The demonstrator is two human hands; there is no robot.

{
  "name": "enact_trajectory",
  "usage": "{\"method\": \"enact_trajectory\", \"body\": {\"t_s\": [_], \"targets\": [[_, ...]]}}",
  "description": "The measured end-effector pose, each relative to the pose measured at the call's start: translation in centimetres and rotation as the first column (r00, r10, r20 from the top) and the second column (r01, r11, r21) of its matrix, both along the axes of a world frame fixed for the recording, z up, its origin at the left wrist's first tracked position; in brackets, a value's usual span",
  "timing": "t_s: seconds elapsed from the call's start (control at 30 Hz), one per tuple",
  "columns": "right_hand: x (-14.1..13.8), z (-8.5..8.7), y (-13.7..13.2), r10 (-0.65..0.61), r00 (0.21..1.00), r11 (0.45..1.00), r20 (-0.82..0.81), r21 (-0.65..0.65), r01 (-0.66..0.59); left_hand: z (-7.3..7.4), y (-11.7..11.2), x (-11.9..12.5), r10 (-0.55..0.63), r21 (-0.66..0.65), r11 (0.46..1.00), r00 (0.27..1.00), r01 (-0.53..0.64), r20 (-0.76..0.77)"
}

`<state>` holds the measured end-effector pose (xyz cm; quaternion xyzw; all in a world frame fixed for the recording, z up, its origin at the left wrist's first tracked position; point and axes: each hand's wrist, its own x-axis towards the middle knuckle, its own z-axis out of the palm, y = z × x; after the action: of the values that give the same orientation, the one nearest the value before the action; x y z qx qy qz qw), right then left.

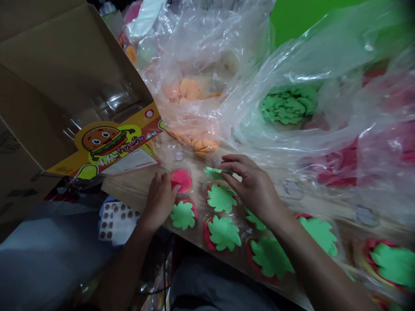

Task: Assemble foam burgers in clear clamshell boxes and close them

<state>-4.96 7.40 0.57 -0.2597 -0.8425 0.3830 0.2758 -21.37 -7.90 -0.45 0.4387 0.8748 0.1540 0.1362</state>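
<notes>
My right hand (pixel 248 179) pinches a thin green lettuce-shaped foam piece (pixel 214 172) between thumb and fingers, above the table. At the near left, my left hand (pixel 161 196) has its thumb and fingers closed on the edge of a pink round foam piece (pixel 182 180). Just below that lies a green lettuce piece (pixel 183 215) on a red round. Between my hands, more lettuce pieces (pixel 221 198) rest on red rounds in clear plastic trays. Several similar stacks (pixel 271 257) run off to the right, partly hidden by my right forearm.
An open cardboard box (pixel 65 65) holding clear plastic and a burger-printed carton (pixel 113 149) stands at left. Behind are clear plastic bags with orange pieces (pixel 191 88), green lettuce pieces (pixel 288 106) and red pieces (pixel 339 166). Sticker sheets (pixel 116 220) lie below the table's left edge.
</notes>
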Motion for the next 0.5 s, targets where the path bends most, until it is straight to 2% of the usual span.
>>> {"method": "enact_trajectory", "body": {"t_s": [0.07, 0.13, 0.17, 0.23, 0.3, 0.37, 0.43, 0.5], "targets": [[0.1, 0.1, -0.3, -0.036, 0.999, 0.996, -0.034, -0.08, 0.033, -0.3, 0.1, -0.7, -0.008, 0.047, 0.999, 0.999, 0.006, 0.036], [0.2, 0.4, -0.4, -0.104, 0.993, 0.968, -0.053, -0.234, 0.089, -0.3, 0.2, -1.2, -0.014, 0.078, 0.997, 0.999, 0.011, 0.031], [0.2, 0.6, -0.4, -0.149, 0.987, 0.937, -0.055, -0.326, 0.124, -0.2, 0.2, -1.2, -0.014, 0.095, 0.995, 1.0, 0.011, 0.024], [0.4, 0.9, -0.3, -0.236, 0.97, 0.842, -0.053, -0.51, 0.177, 0.2, 0.3, -1.1, -0.012, 0.125, 0.992, 1.0, 0.01, 0.018], [0.7, 1.2, -0.3, -0.273, 0.96, 0.729, -0.059, -0.664, 0.166, 0.6, 0.4, -0.7, -0.016, 0.133, 0.991, 1.0, 0.012, 0.027], [0.9, 1.5, -0.4, -0.26, 0.963, 0.635, -0.064, -0.763, 0.121, 0.8, 0.7, -0.4, -0.026, 0.127, 0.992, 0.999, 0.021, 0.037], [1.1, 1.7, -0.6, -0.231, 0.972, 0.588, -0.051, -0.803, 0.098, 0.7, 1.0, -0.3, -0.037, 0.12, 0.992, 0.998, 0.031, 0.046], [1.2, 1.9, -1.0, -0.205, 0.978, 0.567, -0.023, -0.818, 0.1, 0.5, 1.3, -0.4, -0.037, 0.115, 0.993, 0.997, 0.028, 0.069]]}}
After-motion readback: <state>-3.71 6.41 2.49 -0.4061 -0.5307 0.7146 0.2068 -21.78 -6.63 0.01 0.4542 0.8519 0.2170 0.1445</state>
